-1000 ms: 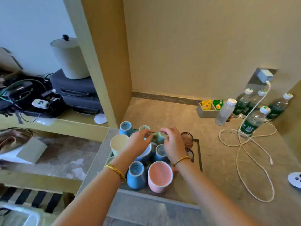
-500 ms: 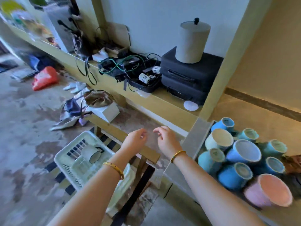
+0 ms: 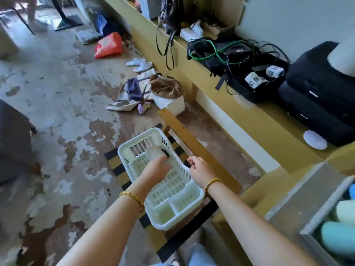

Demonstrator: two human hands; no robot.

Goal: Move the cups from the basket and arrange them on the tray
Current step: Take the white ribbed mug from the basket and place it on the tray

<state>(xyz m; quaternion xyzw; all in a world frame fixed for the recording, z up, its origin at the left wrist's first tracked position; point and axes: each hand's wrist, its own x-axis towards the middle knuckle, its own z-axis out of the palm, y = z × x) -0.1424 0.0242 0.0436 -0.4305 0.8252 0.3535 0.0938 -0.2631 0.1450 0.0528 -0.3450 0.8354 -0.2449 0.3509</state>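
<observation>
A white plastic basket (image 3: pixel 178 191) sits low on a striped stool at centre. One white cup (image 3: pixel 154 153) with a dark handle lies on its side at the basket's far end. My left hand (image 3: pixel 156 170) reaches into the basket, fingertips at the cup, fingers relaxed; no grip shows. My right hand (image 3: pixel 199 169) hovers over the basket's right rim, loosely curled and holding nothing. At the right edge, pastel cups (image 3: pixel 340 240) stand in the tray (image 3: pixel 311 225) on the counter.
A wooden stool rail (image 3: pixel 190 139) runs just right of the basket. A long yellow shelf (image 3: pixel 249 112) carries cables, a black case (image 3: pixel 322 104) and a bag. Bags, slippers and a red sack (image 3: pixel 108 46) lie on the worn floor.
The view swung left from the tray to the basket. Both hands left the cups on the tray and dropped toward the basket; my left hand now reaches the white cup.
</observation>
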